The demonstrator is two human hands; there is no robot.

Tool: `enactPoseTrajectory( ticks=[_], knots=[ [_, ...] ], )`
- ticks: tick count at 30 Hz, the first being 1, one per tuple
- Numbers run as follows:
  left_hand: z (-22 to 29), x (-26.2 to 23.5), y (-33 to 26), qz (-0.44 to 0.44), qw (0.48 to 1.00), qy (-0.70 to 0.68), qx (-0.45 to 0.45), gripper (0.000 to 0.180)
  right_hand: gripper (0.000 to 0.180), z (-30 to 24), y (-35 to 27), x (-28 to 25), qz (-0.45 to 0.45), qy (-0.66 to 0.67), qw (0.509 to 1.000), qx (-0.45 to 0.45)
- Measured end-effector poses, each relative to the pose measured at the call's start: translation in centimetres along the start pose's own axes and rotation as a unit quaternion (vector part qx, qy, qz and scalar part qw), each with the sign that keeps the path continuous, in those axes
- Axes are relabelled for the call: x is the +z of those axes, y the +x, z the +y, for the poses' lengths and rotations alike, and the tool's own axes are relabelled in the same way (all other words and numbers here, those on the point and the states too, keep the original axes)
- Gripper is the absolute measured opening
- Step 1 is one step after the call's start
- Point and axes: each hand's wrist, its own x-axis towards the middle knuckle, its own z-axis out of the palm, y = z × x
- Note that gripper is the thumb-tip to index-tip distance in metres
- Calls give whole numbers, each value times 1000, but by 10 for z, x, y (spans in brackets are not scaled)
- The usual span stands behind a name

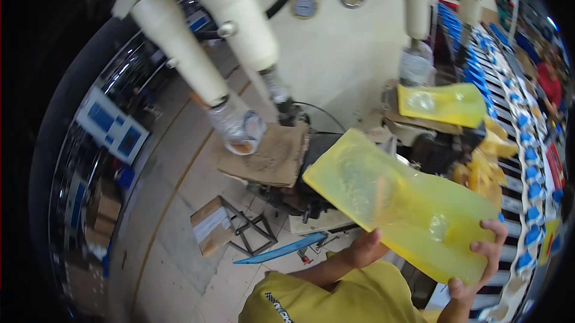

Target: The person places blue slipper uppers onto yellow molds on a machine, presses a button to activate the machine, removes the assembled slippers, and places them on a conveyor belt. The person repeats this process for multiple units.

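A thick, yellow translucent slab [383, 194], bent along its length and looking rubbery, is held up before my body. My left hand [366, 248] grips its lower left edge, the thumb showing and the other fingers hidden. On the right end my right hand [485, 257] has its fingers wrapped over the edge. A second yellow slab [449, 107] lies on the machine's right platform [419, 122], under a plastic-wrapped press head [416, 65]. Left of my slab, a cardboard-topped platform [266, 155] stands beneath another plastic-wrapped press head [233, 128].
The cream machine [335, 53] with round gauges stands ahead. On the right, crumpled yellow pieces [485, 167] lie beside a conveyor [512, 203] carrying several blue items. A dark metal frame stand [251, 233] and a blue curved bar [281, 249] are low left. A person in red [549, 80] is far right.
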Motion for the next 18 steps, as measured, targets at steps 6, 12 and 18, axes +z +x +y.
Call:
enactPoseTrajectory(
  ticks=[6,12,18],
  knots=[
    [55,-13,-21,409,883,148,178,68,44,23,106,105,-158,78,984,16],
    [49,-39,-58,586,705,241,319,26,39,73,152,209,-220,109,962,-122],
    [9,-52,-40,620,696,293,214,23,37,95,148,269,-314,100,922,-202]
  ],
)
